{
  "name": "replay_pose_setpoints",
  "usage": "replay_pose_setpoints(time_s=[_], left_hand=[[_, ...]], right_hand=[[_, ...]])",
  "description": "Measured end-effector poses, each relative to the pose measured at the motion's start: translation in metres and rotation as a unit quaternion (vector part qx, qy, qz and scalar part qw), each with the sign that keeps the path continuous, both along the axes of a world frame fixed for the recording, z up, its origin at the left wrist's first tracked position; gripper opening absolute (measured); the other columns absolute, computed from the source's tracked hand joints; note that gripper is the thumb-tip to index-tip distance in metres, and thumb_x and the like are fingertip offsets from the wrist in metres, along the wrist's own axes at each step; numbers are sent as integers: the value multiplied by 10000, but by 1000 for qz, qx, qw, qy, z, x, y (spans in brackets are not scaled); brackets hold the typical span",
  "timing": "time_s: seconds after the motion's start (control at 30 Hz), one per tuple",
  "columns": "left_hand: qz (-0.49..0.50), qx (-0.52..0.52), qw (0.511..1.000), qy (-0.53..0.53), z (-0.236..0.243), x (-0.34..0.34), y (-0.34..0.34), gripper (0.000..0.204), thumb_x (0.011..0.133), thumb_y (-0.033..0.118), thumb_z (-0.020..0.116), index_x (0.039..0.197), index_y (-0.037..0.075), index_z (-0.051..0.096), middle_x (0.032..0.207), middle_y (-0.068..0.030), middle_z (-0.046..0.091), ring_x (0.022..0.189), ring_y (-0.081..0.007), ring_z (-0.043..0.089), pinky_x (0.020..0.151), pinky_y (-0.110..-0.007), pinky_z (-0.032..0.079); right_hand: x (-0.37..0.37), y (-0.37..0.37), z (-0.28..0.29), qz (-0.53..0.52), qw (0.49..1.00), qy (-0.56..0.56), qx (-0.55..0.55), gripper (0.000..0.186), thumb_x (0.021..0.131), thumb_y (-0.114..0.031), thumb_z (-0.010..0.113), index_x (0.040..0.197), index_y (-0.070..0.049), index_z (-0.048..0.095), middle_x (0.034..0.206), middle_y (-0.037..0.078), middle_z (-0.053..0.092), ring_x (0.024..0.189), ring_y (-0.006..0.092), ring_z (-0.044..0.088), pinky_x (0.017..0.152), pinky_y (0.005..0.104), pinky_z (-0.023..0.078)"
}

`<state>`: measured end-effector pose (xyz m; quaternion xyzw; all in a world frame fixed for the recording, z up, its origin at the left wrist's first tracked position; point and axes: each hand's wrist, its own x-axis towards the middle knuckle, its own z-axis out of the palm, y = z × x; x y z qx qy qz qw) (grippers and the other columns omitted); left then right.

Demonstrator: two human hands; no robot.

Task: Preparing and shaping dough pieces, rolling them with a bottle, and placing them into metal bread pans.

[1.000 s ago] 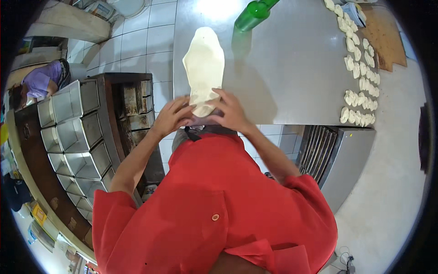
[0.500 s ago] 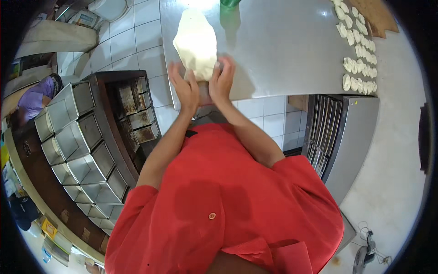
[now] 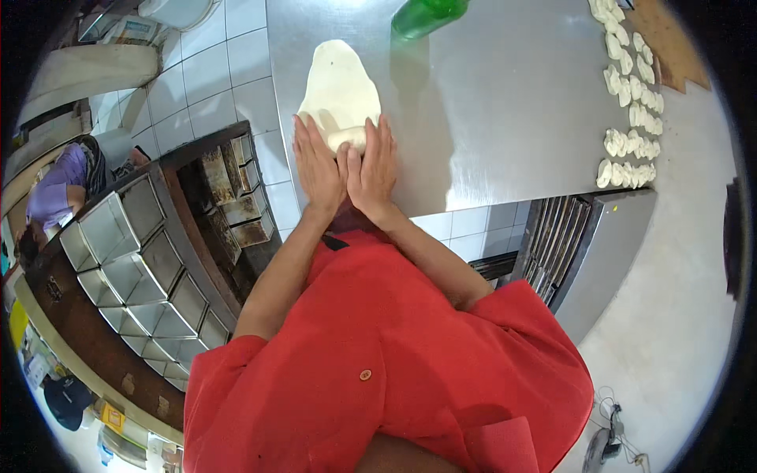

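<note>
A flat, pale sheet of dough (image 3: 339, 83) lies on the steel table near its left edge, narrower at the far end. Its near end is curled into a short roll (image 3: 347, 140). My left hand (image 3: 319, 173) rests on the left side of this roll, fingers stretched out over the dough. My right hand (image 3: 373, 169) lies flat along the right side, fingers straight. The two thumbs come close together at the near side of the roll. Both hands are open and touch the dough; the palms' undersides are hidden.
A green bottle (image 3: 428, 17) is on the steel table (image 3: 520, 102) beyond the dough. Rows of small dough pieces (image 3: 631, 144) line its right edge. Metal baking tins (image 3: 142, 264) fill a rack at left. A tray cabinet (image 3: 603, 252) stands right. Someone in purple (image 3: 57, 185) is far left.
The near end of the dough has been curled into a roll, and the hands now lie flatter and closer together on it. The whole view has shifted, showing more of the bottle.
</note>
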<state>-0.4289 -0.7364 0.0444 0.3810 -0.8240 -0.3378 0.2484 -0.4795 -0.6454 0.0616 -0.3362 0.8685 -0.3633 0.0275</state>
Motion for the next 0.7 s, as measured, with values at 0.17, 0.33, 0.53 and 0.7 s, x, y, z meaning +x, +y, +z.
replay_pose_setpoints(time_s=[0.17,0.33,0.53,0.7], left_hand=[[23,44,996,73,9,-21,-30,662,1039,253,521,1590,-61,329,1654,-309,320,1517,-457,342,1251,-487,277],[25,103,984,140,11,-40,-40,615,1042,227,497,1585,-31,372,1649,-275,361,1502,-436,386,1246,-458,298],[-11,43,999,4,9,-21,-25,570,1055,214,469,1576,-9,409,1631,-252,407,1493,-423,412,1244,-440,306],[-63,-30,996,-57,0,-39,-51,536,1072,214,442,1563,2,443,1608,-242,451,1490,-418,424,1244,-427,309]], right_hand=[[-78,-61,-7,6,998,-40,-57,543,1033,-215,540,1514,21,447,1530,296,477,1410,453,463,1175,519,378],[-49,-27,-11,17,984,-110,-139,476,1046,-160,517,1491,6,484,1562,263,472,1419,426,485,1164,478,402],[-86,-88,-3,-4,978,-131,-163,445,1039,-171,542,1459,-23,538,1598,273,424,1435,462,463,1170,490,407],[-83,-65,-16,61,995,-27,-80,453,1038,-175,527,1461,-15,544,1610,262,419,1454,463,436,1194,485,380]])
